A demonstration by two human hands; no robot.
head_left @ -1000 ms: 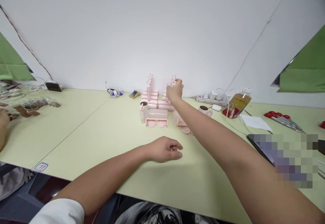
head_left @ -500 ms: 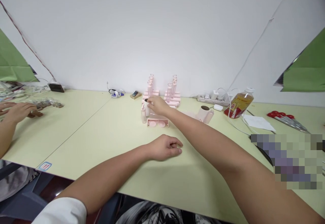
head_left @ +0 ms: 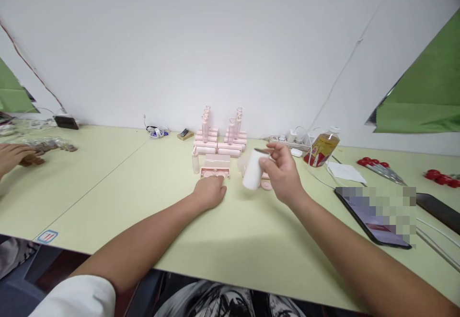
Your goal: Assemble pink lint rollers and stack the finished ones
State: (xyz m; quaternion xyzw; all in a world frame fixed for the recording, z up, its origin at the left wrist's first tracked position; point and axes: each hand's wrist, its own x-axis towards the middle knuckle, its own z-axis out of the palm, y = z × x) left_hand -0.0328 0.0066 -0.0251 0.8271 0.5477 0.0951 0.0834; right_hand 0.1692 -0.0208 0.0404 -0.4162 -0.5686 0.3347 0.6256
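My right hand (head_left: pixel 285 175) holds a tilted white paper roll (head_left: pixel 253 170) with a dark core end, raised above the table and slightly blurred. Behind it, pale pink parts (head_left: pixel 266 184) show only in part. My left hand (head_left: pixel 209 192) is closed at the front edge of an open pink plastic case (head_left: pixel 217 161); its fingertips are partly hidden there. Just left of the case, a small pink handle-like piece (head_left: pixel 196 161) stands upright. Farther back are rows of pink cylinders (head_left: pixel 229 150) lying down, with upright pink looped handles (head_left: pixel 205 130) among them.
A power strip (head_left: pixel 285 140) with chargers lies along the wall, beside a bottle of amber liquid (head_left: pixel 323 146). To the right are a phone (head_left: pixel 373 226), paper (head_left: pixel 347 172) and red-tipped items (head_left: pixel 379 167). Another person's hand (head_left: pixel 16 158) works at the far left.
My right hand has moved right and towards me, from left of the case, with a white roll. My left hand went from the bare table forward to the case. The view shifted slightly right.
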